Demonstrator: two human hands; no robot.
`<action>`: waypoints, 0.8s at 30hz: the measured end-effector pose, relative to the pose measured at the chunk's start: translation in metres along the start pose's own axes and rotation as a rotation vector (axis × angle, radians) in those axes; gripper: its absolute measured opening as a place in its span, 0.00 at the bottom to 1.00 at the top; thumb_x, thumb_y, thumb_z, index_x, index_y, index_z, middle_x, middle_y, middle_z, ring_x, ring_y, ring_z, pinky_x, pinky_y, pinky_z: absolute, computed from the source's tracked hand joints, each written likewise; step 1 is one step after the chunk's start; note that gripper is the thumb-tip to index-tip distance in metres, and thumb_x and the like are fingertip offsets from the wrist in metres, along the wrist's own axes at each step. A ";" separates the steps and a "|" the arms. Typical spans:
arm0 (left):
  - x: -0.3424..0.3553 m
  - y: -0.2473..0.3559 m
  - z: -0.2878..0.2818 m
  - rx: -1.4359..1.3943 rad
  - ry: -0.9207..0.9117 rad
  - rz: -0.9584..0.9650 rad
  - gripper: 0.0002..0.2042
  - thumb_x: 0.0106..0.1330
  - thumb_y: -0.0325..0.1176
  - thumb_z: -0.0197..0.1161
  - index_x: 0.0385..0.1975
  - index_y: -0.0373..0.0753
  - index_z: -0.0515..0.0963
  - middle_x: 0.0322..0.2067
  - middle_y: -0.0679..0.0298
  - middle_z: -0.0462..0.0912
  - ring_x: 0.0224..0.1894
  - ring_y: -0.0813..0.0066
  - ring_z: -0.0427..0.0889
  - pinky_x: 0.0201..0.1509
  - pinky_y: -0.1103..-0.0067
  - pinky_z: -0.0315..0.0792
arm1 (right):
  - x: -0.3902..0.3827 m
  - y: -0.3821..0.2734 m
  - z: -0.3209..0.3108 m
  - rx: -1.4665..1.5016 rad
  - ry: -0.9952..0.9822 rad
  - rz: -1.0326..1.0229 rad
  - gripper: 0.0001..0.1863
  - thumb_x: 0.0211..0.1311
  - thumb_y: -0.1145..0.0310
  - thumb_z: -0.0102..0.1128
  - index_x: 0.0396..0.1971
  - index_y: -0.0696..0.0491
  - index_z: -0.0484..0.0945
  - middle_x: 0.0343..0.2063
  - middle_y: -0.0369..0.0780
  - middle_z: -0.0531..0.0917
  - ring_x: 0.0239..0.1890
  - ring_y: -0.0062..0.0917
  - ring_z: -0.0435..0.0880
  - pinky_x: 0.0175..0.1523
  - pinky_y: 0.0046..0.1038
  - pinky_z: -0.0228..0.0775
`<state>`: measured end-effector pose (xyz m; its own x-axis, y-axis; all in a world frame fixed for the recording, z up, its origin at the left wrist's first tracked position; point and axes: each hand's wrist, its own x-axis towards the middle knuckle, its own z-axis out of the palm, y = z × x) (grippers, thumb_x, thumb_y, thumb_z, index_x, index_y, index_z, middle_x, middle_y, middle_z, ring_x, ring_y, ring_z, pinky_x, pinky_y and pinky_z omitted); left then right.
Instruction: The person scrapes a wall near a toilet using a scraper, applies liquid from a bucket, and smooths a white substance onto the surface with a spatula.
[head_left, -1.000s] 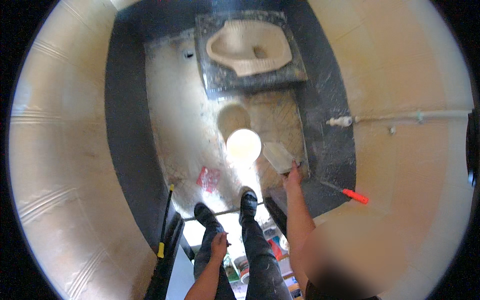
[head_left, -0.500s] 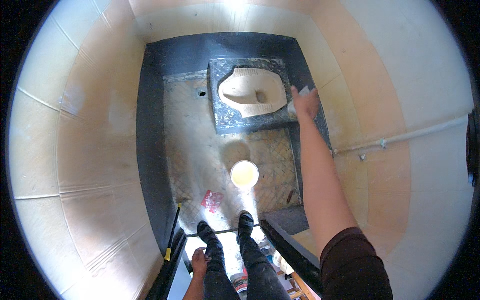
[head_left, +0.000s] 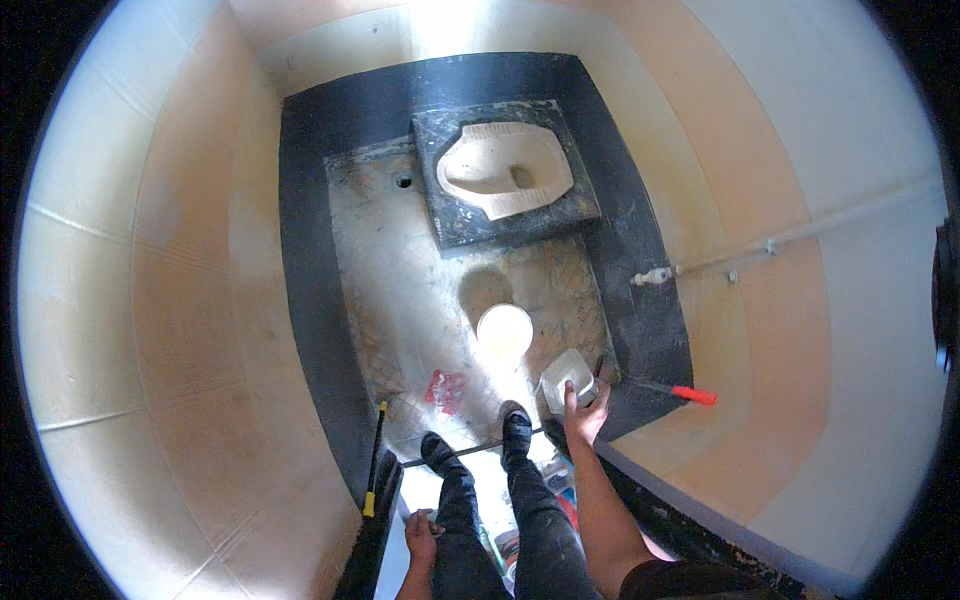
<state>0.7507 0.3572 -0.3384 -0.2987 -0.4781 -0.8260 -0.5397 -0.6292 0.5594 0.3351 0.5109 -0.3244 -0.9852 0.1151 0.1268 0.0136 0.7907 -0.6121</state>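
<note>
Near the right side of the doorway, my right hand grips a whitish, see-through square tub, thumb over its rim. A thin dark object shows just beyond the fingers. By my left thigh hangs my left hand, its fingers curled in; whatever they may hold is hidden. On the floor ahead stands a white round bucket, its inside washed out by glare. Left of it lies a crumpled red-and-white packet.
A squat toilet pan sits in a raised dark plinth. A floor drain lies left of it. A black rod with yellow ends leans at the left doorway; a red-handled tool lies right. A pipe runs along the right wall.
My right hand has drawn back from beside the toilet pan to near the doorway; the tub in it now shows plainly. The red-handled tool has come into sight. My left hand stays by my thigh.
</note>
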 end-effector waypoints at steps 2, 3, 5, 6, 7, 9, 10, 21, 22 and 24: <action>-0.001 -0.003 -0.012 -0.074 0.010 0.006 0.15 0.79 0.41 0.49 0.45 0.36 0.78 0.23 0.69 0.70 0.24 0.80 0.74 0.33 0.76 0.82 | -0.021 -0.006 0.005 0.315 -0.016 0.188 0.34 0.60 0.56 0.72 0.57 0.62 0.68 0.51 0.55 0.78 0.54 0.43 0.78 0.59 0.41 0.69; -0.002 0.002 -0.012 -0.111 -0.015 -0.003 0.15 0.79 0.40 0.49 0.44 0.36 0.78 0.22 0.69 0.70 0.24 0.80 0.74 0.32 0.76 0.82 | -0.029 -0.008 0.004 0.468 -0.012 0.282 0.35 0.62 0.55 0.70 0.59 0.63 0.66 0.54 0.55 0.75 0.56 0.41 0.76 0.62 0.40 0.67; -0.005 0.016 -0.010 0.014 0.008 -0.081 0.14 0.79 0.40 0.49 0.45 0.37 0.78 0.21 0.70 0.70 0.24 0.81 0.74 0.31 0.77 0.79 | -0.035 0.005 0.029 0.609 0.037 0.478 0.37 0.64 0.60 0.70 0.63 0.63 0.60 0.56 0.53 0.74 0.58 0.36 0.74 0.63 0.37 0.66; -0.012 0.027 -0.010 0.027 -0.024 -0.026 0.14 0.79 0.39 0.49 0.45 0.38 0.78 0.21 0.70 0.69 0.24 0.81 0.73 0.31 0.79 0.76 | -0.037 -0.010 0.033 0.759 0.026 0.586 0.38 0.64 0.59 0.70 0.64 0.62 0.59 0.56 0.52 0.74 0.59 0.36 0.74 0.64 0.36 0.66; -0.011 0.032 -0.013 0.175 -0.015 -0.020 0.15 0.80 0.40 0.49 0.43 0.37 0.79 0.23 0.68 0.74 0.26 0.76 0.75 0.35 0.78 0.74 | -0.037 -0.016 0.037 0.816 0.005 0.608 0.38 0.64 0.59 0.69 0.64 0.61 0.59 0.55 0.52 0.75 0.58 0.35 0.75 0.62 0.35 0.67; 0.018 -0.019 -0.041 0.509 0.057 0.319 0.18 0.79 0.42 0.50 0.41 0.34 0.81 0.28 0.64 0.80 0.30 0.70 0.79 0.40 0.75 0.75 | -0.035 -0.028 0.048 0.841 -0.063 0.565 0.37 0.65 0.58 0.69 0.64 0.60 0.59 0.54 0.51 0.75 0.56 0.35 0.77 0.59 0.35 0.71; 0.012 -0.012 -0.039 0.459 0.125 0.321 0.19 0.78 0.44 0.52 0.41 0.31 0.81 0.32 0.60 0.84 0.35 0.67 0.81 0.45 0.72 0.75 | -0.035 -0.068 0.029 0.803 -0.189 0.636 0.37 0.64 0.57 0.69 0.63 0.59 0.60 0.51 0.50 0.78 0.49 0.33 0.81 0.51 0.34 0.77; -0.018 0.072 0.035 0.672 -0.121 0.219 0.32 0.79 0.52 0.41 0.26 0.31 0.82 0.21 0.61 0.80 0.26 0.68 0.77 0.32 0.71 0.69 | -0.114 -0.040 -0.051 0.794 -0.344 1.029 0.31 0.65 0.50 0.65 0.59 0.55 0.68 0.48 0.43 0.80 0.47 0.32 0.84 0.38 0.35 0.85; -0.020 0.073 0.035 0.621 -0.139 0.104 0.32 0.80 0.52 0.40 0.25 0.32 0.82 0.20 0.62 0.78 0.24 0.69 0.75 0.30 0.72 0.67 | -0.118 -0.041 -0.062 0.799 -0.389 1.161 0.30 0.66 0.51 0.65 0.59 0.54 0.67 0.49 0.43 0.81 0.46 0.33 0.85 0.37 0.39 0.87; -0.039 0.093 0.055 0.594 -0.177 0.097 0.30 0.80 0.52 0.40 0.31 0.35 0.83 0.19 0.68 0.73 0.19 0.77 0.68 0.25 0.77 0.62 | -0.149 -0.026 -0.070 0.915 -0.388 1.178 0.30 0.66 0.52 0.65 0.59 0.54 0.67 0.50 0.44 0.80 0.46 0.33 0.85 0.36 0.38 0.87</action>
<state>0.6692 0.3514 -0.2579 -0.4667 -0.3749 -0.8010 -0.8338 -0.1155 0.5399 0.4939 0.5151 -0.2725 -0.4756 0.1165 -0.8719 0.8274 -0.2771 -0.4884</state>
